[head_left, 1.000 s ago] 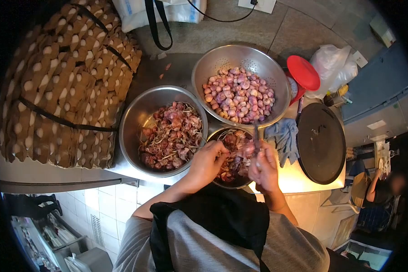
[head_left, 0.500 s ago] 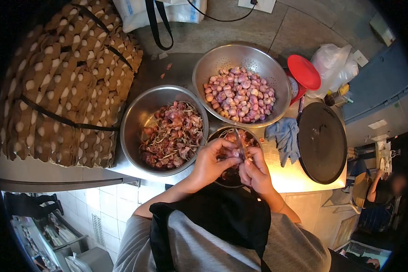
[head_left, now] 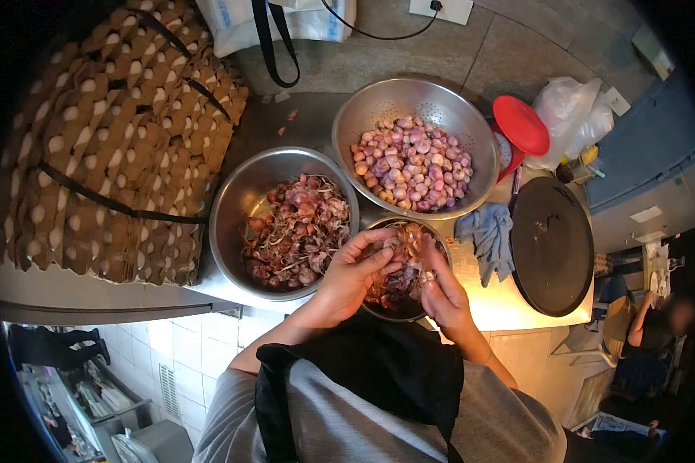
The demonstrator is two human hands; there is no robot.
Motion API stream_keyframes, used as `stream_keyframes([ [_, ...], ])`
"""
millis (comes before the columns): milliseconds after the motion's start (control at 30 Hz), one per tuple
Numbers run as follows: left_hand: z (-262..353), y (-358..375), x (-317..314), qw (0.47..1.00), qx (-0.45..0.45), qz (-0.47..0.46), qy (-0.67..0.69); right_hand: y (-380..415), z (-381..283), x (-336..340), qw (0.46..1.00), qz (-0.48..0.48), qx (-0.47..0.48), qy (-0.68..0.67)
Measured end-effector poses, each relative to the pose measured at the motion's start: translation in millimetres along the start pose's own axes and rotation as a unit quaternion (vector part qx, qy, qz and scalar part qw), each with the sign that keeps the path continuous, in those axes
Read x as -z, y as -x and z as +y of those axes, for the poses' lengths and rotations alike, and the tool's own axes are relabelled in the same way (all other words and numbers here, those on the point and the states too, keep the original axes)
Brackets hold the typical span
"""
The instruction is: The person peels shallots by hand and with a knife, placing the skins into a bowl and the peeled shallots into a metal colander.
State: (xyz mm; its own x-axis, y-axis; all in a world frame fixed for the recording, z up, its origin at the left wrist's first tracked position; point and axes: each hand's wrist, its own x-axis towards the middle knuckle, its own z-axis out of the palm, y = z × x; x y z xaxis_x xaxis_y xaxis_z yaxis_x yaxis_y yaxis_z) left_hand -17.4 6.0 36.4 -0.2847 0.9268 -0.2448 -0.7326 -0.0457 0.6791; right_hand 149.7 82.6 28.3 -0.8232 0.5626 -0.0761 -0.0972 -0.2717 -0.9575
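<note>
Over a small bowl of reddish peelings (head_left: 386, 295), my two hands work close together. My left hand (head_left: 349, 279) is closed, thumb against fingers, around what looks like a pinkish shallot (head_left: 392, 267), partly hidden by the fingers. Close on the other side, my right hand (head_left: 446, 299) has its thumb bent toward blurred fingers; what it grips is not clear, and no knife blade shows plainly now. To the left, a steel bowl (head_left: 222, 231) holds unpeeled shallots with dry roots. Behind my hands, a steel colander (head_left: 347, 116) contains many peeled shallots.
Stacked egg trays (head_left: 108, 154), bound with black straps, stand at the left. A blue cloth (head_left: 485, 235) and a round black pan (head_left: 552, 247) lie at the right. Behind them are a red-topped scale (head_left: 521, 125) and a plastic bag (head_left: 571, 116). Another person (head_left: 649, 339) is at far right.
My hands have moved slightly apart, and the right hand has dropped a little. The blade that stood up between them no longer shows clearly. More peelings are visible in the small bowl.
</note>
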Motion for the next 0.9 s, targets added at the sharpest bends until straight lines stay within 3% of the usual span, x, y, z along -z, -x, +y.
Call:
stream_keyframes([
  [100, 1.8, 2.1, -4.8, 0.999, -0.015, 0.03, -0.015, 4.9, 3.3, 0.8, 0.996, -0.055, -0.02, 0.069],
  [367, -7.1, 3.8, -2.9, 0.998, -0.043, 0.05, -0.023, 0.8, 19.0, 1.5, 0.979, 0.001, 0.047, 0.196],
  [533, -17.5, 3.9, -5.1, 0.995, -0.074, 0.05, -0.045, -3.8, 24.6, -4.2, 0.997, 0.033, 0.023, 0.058],
  [733, -18.6, 4.3, -4.3, 0.987, -0.087, 0.028, -0.13, -14.6, 16.7, -5.1, 0.997, -0.021, 0.028, -0.065],
  [900, -21.1, 3.6, -2.5, 0.988, -0.069, 0.008, -0.137, -17.6, 13.5, -2.4, 0.983, -0.024, -0.037, -0.18],
])
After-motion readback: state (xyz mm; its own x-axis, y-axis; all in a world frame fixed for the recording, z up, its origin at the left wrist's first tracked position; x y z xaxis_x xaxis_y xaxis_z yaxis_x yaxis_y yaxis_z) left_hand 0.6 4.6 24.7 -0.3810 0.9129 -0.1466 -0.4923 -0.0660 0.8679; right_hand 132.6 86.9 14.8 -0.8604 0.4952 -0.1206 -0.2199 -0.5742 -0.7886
